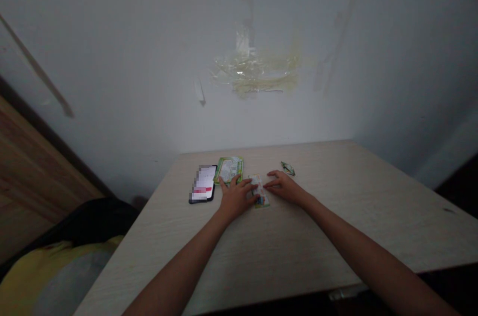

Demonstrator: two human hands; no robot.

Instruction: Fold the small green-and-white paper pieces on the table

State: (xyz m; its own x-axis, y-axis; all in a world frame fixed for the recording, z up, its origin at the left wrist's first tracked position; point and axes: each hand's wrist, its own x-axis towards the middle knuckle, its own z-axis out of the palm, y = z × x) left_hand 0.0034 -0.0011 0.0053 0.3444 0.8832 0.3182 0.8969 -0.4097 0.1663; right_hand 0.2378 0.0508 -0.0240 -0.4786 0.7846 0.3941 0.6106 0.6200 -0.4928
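A small printed paper card (263,200) with green and orange edges lies flat on the table. My left hand (236,200) rests over its left side with fingers spread, the fingertips on or just beside it. At the card's right edge is my right hand (287,189), fingers stretched out and a little apart; I cannot tell whether they touch the card. Behind my left fingers sits a green printed booklet or packet (228,167). Left of that lies a phone (204,184) with a lit screen. A small crumpled green-and-white wrapper (288,168) lies beyond my right hand.
The pale wooden table (336,166) meets a grey wall (130,57) at its back edge. Old clear tape (257,72) clings to the wall. At the lower left are a yellow-and-grey cloth item (63,276) and a wooden panel (30,166).
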